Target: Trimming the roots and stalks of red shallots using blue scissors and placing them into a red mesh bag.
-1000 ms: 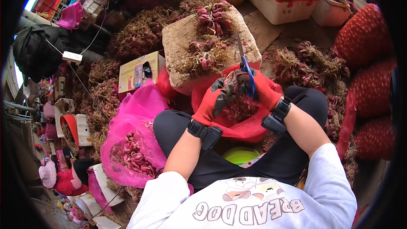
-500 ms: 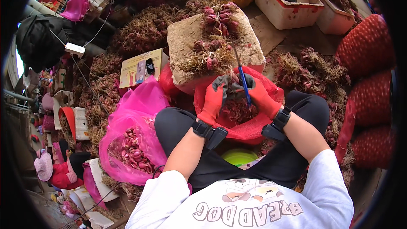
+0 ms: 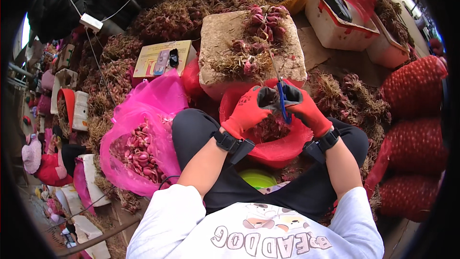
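Both my hands wear red gloves with dark grey palms and meet above a red mesh bag (image 3: 273, 155) between my legs. My right hand (image 3: 307, 111) grips a pair of scissors (image 3: 281, 97) by its blue handles, blades pointing away from me. Close beside it, my left hand (image 3: 249, 109) has its fingers curled in; what they hold is hidden. Dry shallot tops and roots show inside the red bag. Just beyond stands a pale foam block (image 3: 218, 36), with bunches of shallots (image 3: 268, 21) and dry stalks on top.
On my left, a pink mesh bag (image 3: 155, 98) holds trimmed shallots (image 3: 143, 156). Behind it sits a yellowish box (image 3: 149, 57). A green bowl (image 3: 257, 178) lies between my legs. At right are shallot heaps (image 3: 352, 98), full red mesh sacks (image 3: 414, 144) and a white foam box (image 3: 330, 31).
The view has shifted slightly. My left hand has turned, now showing more of the glove's red back. The scissors remain in my right hand, held more upright.
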